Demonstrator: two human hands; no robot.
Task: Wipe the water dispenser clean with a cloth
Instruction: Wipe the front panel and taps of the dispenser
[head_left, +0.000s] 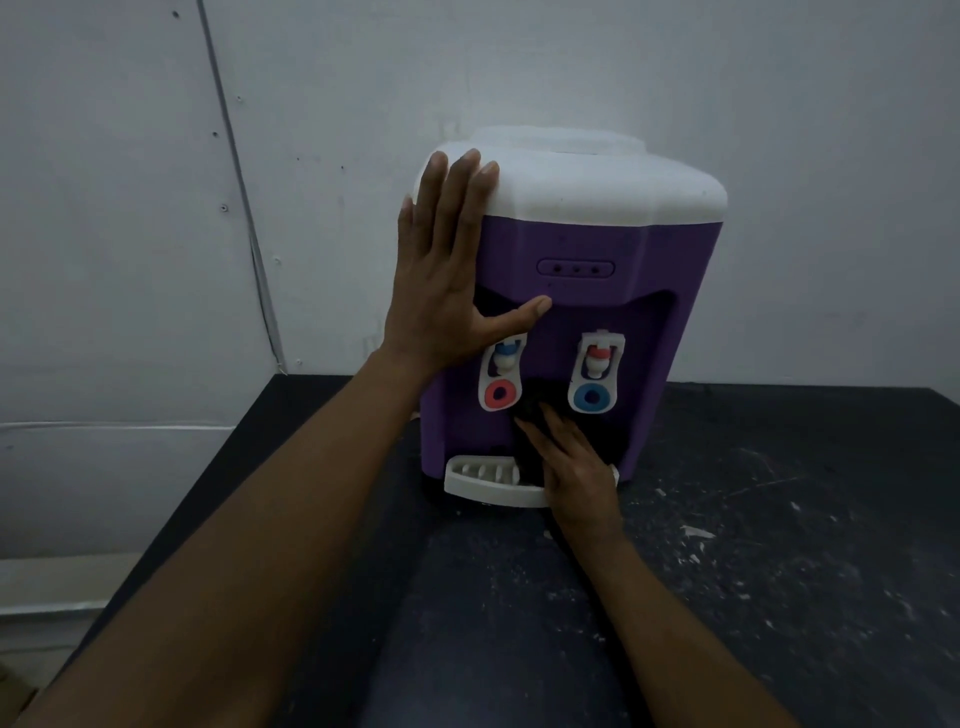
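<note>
A purple water dispenser (582, 249) with a white top stands on a black table. My left hand (447, 270) lies flat against its front left corner, fingers straight up onto the white top and thumb stretched across the purple front. My right hand (571, 462) reaches into the dark recess between the red tap (500, 387) and the blue tap (595, 384), just above the white drip tray (480, 478). Its straight fingers press on a dark cloth (530, 413) that is hard to tell apart from the shadowed recess.
The black table (779, 545) is scuffed with white flecks on its right side. A pale wall (156, 208) stands close behind the dispenser, with a cable running down it at the left. The table's left edge drops off beside my left forearm.
</note>
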